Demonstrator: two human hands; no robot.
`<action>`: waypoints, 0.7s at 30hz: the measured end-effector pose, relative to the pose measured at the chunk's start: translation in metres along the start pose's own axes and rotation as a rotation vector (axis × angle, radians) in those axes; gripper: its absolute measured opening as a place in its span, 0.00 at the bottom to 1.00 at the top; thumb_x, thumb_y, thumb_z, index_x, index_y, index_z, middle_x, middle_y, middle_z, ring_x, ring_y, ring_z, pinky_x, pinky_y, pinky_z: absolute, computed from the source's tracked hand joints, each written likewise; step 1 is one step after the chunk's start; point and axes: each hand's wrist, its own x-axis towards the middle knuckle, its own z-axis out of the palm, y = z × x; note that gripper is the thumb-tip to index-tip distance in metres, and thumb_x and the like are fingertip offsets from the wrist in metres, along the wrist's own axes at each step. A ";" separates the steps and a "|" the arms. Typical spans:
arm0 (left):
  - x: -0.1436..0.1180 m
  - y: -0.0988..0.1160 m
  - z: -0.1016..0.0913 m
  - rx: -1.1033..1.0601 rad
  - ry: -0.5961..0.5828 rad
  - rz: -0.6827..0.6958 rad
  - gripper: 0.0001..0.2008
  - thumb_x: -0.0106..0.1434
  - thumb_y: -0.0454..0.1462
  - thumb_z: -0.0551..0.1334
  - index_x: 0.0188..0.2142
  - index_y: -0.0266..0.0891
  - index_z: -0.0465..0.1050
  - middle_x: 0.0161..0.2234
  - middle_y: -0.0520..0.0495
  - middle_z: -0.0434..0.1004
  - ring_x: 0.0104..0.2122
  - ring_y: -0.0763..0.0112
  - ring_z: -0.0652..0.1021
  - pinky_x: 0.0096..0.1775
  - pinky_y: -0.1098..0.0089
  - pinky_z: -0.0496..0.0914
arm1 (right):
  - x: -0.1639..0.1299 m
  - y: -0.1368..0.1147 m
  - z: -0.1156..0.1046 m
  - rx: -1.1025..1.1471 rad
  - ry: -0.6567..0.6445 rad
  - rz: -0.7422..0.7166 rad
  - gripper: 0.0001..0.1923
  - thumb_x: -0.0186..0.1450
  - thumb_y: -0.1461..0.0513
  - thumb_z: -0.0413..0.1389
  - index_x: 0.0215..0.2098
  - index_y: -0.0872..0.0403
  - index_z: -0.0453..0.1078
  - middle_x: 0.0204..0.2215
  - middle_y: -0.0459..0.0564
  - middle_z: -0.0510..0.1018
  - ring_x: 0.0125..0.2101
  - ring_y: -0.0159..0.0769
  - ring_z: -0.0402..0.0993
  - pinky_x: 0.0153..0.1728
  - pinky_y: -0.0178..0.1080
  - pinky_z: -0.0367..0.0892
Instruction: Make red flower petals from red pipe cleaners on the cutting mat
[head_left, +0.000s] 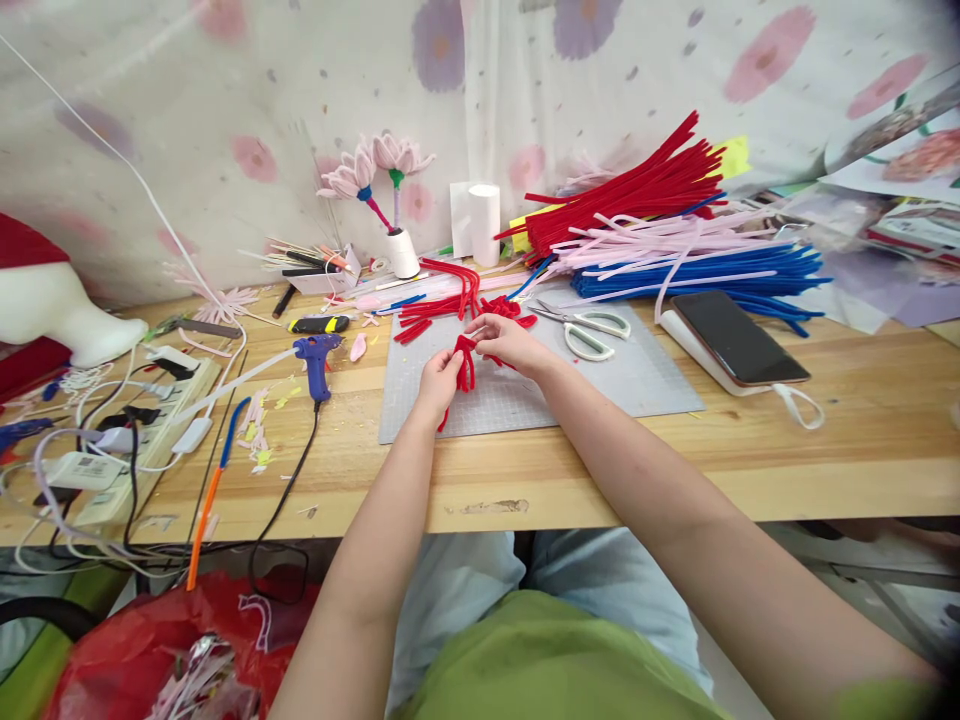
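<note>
Above the grey cutting mat [645,385], my left hand [439,385] pinches a bunch of bent red pipe cleaners [466,372], some of their ends hanging down. My right hand [510,342] is at the top of the same bunch, its fingers closed on the red strands. Just behind the hands lie more red pipe cleaners [439,305], some cut short and some curved. To the right of my right hand, scissors [592,330] with pale handles rest on the mat.
Bundles of red [622,205], pink and blue pipe cleaners [697,272] lie at the back right, near a phone [742,335]. On the left are a blue glue gun [318,365], a utility knife [319,325] and a cable-crowded power strip [150,440]. Pink flowers [375,165] stand behind.
</note>
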 end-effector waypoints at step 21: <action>-0.001 0.006 0.000 -0.192 0.102 -0.053 0.10 0.49 0.39 0.64 0.29 0.35 0.71 0.24 0.52 0.74 0.23 0.77 0.73 0.30 0.73 0.68 | 0.001 -0.003 0.012 0.108 0.202 0.069 0.11 0.45 0.71 0.60 0.26 0.57 0.65 0.19 0.43 0.71 0.20 0.26 0.67 0.24 0.32 0.64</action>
